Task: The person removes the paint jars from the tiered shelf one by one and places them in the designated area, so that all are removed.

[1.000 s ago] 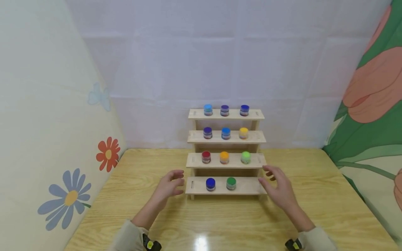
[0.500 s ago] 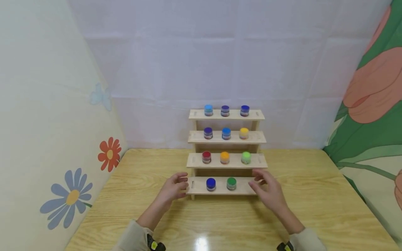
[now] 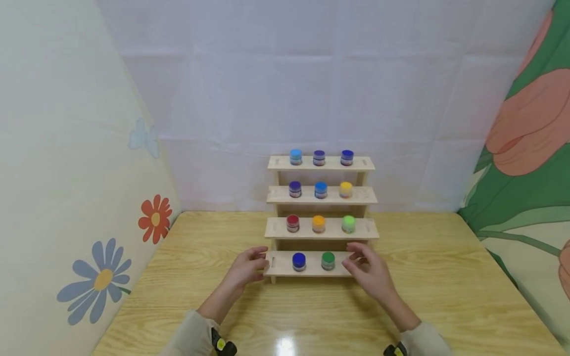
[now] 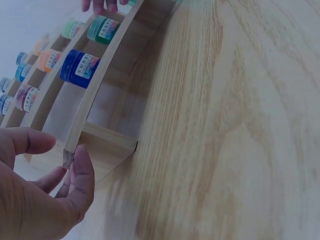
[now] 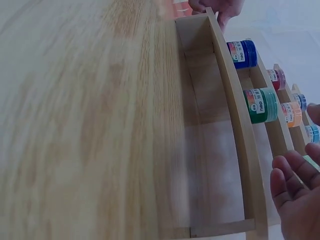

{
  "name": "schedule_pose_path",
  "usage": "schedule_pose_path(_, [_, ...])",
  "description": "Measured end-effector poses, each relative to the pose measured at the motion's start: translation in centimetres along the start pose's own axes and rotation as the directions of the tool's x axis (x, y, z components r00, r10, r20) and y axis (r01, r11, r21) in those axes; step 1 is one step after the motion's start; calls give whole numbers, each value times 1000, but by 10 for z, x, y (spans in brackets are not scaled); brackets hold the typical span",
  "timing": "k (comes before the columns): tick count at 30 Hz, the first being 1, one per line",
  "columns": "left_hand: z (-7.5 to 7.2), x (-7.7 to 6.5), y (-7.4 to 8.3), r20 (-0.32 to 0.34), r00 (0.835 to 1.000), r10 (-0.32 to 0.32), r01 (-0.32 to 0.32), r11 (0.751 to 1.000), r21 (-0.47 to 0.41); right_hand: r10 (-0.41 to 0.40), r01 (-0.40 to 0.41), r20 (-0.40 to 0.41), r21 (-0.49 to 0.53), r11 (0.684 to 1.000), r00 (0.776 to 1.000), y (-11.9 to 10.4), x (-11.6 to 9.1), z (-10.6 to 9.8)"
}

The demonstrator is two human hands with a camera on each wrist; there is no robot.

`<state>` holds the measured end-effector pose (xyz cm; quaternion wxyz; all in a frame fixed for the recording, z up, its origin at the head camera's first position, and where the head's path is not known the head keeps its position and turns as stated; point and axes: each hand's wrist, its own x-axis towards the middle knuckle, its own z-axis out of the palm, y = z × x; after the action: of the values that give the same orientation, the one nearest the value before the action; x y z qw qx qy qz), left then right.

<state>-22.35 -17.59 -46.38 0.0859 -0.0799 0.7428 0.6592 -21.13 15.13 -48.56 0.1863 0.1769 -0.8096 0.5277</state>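
Since a second ago I've brought the right hand [image 3: 373,276] inward to just beside the green jar [image 3: 328,261], and the left hand [image 3: 244,268] in to the left end of the bottom shelf [image 3: 313,270]. Right thumb and fingers are apart, holding nothing; the left ones are also apart, around the shelf end, which I'd judge suits steadying, though I can't confirm contact. The green jar stands upright on that shelf, spaced from the blue jar [image 3: 299,262], probably leaving finger room.
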Motion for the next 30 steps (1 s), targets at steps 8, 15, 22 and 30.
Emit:
schedule_pose_path(8, [-1, 6, -3, -4, 1000, -21, 21, 999, -41, 39, -39, 29, 3, 999, 999, -2, 4, 10])
schedule_pose_path(15, [-2, 11, -8, 10, 1000, -29, 30, 997, -70, 83, -84, 54, 23, 996, 995, -4, 4, 17])
schedule_pose_path(22, [-3, 12, -10, 27, 999, -31, 32, 998, -61, 141, -142, 87, 7, 990, 986, -6, 5, 20])
schedule_pose_path(30, [-4, 16, -13, 41, 998, -49, 51, 996, -73, 176, -174, 125, -29, 984, 976, -8, 7, 23])
